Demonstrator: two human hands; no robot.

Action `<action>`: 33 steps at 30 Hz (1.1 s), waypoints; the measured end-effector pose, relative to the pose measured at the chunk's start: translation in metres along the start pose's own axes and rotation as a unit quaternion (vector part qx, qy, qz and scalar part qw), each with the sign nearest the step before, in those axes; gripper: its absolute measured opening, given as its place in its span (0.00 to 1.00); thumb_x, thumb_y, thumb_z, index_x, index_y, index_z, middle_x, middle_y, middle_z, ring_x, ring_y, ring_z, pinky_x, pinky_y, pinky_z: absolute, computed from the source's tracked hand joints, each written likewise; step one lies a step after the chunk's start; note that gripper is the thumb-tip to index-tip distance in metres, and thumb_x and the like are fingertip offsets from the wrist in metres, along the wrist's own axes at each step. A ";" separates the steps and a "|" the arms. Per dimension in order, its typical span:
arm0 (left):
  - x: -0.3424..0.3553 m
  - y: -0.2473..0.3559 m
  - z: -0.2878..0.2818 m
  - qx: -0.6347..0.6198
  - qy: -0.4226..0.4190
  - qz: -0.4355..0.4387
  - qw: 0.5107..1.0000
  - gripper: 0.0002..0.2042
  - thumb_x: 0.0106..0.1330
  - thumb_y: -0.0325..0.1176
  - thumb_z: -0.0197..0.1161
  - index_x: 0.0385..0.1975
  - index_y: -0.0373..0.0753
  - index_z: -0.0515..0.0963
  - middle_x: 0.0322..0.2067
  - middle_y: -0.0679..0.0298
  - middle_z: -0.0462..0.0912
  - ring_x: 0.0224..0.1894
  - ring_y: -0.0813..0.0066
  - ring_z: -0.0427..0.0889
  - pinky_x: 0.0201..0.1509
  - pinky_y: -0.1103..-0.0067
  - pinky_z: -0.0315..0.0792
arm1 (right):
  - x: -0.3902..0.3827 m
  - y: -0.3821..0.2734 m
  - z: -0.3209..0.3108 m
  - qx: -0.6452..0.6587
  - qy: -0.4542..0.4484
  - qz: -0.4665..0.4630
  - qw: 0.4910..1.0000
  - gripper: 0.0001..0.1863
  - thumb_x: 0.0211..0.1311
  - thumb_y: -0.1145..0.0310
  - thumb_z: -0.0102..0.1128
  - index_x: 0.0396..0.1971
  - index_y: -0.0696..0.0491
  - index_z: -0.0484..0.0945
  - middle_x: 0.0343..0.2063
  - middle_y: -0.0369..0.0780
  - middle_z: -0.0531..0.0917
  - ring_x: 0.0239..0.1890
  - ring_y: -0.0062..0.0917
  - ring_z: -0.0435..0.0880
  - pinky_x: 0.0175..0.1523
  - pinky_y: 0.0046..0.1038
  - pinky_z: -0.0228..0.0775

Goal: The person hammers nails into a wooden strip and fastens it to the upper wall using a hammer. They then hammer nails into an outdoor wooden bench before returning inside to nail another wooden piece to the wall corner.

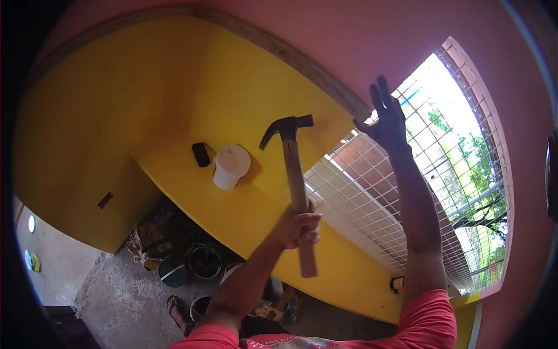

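From my end I see the L hand (302,228) clamped on the hammer (294,168), wrapped round the lower part of its wooden handle w/ a bit of the butt sticking out below the fist. The hammer's up in the air approx mid-view, handle near vert., dark metal head on top, claw pointing L & striking face R, in front of the yellow panel (244,70). My R hand (388,123) is raised high on the R, fingers apart, thumb out toward the lower end of the wooden strip (279,53) that runs along the panel's top edge; can't tell if it's touching the strip or the pink wall (372,35). Behind the R forearm there's the window grille (459,142), white bars, w/ greenery outside. On the yellow worktop (256,224) I've got a white tub (231,167) w/ a small black object (201,155) just beside it, type unclear; a small dark can (397,284) sits at the far R end, near the R arm. Under the worktop, misc. dark buckets (203,262) on the concrete floor (125,291), plus a sandalled foot (175,311) at btm L of centre. Both sleeves (427,320) are red.
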State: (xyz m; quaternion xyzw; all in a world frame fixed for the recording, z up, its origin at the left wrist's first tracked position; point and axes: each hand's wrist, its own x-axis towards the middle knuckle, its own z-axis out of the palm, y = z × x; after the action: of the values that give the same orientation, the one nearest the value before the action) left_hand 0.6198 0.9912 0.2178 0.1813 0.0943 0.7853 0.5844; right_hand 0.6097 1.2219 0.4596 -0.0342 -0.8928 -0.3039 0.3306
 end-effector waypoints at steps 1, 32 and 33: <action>0.009 -0.010 0.010 -0.072 -0.041 -0.008 0.997 0.07 0.63 0.26 0.59 0.31 0.47 0.68 0.17 0.69 0.65 0.15 0.73 0.70 0.21 0.69 0.71 | 0.001 0.002 0.003 -0.008 -0.013 -0.018 1.000 0.49 0.36 0.56 0.75 0.62 0.52 0.64 0.70 0.40 0.56 0.53 0.41 0.75 0.50 0.37 0.78; 0.079 -0.037 0.075 -0.244 -0.173 0.066 0.952 0.04 0.65 0.31 0.57 0.30 0.49 0.70 0.18 0.72 0.65 0.19 0.76 0.71 0.28 0.69 0.75 | 0.005 -0.001 0.004 0.049 -0.022 -0.031 0.998 0.48 0.35 0.59 0.76 0.62 0.57 0.65 0.69 0.44 0.60 0.49 0.38 0.81 0.51 0.32 0.77; 0.078 -0.037 0.077 -0.257 -0.156 0.104 0.948 0.04 0.65 0.31 0.57 0.31 0.49 0.70 0.18 0.72 0.65 0.19 0.75 0.71 0.27 0.69 0.75 | 0.005 -0.001 0.004 0.042 -0.031 -0.031 0.998 0.49 0.35 0.60 0.76 0.62 0.57 0.65 0.69 0.44 0.61 0.50 0.38 0.81 0.52 0.32 0.77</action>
State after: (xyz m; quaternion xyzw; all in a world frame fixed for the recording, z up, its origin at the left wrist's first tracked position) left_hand 0.6630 1.0720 0.2884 0.1543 -0.2220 0.8012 0.5339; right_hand 0.6028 1.2226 0.4596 -0.0020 -0.9152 -0.2752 0.2945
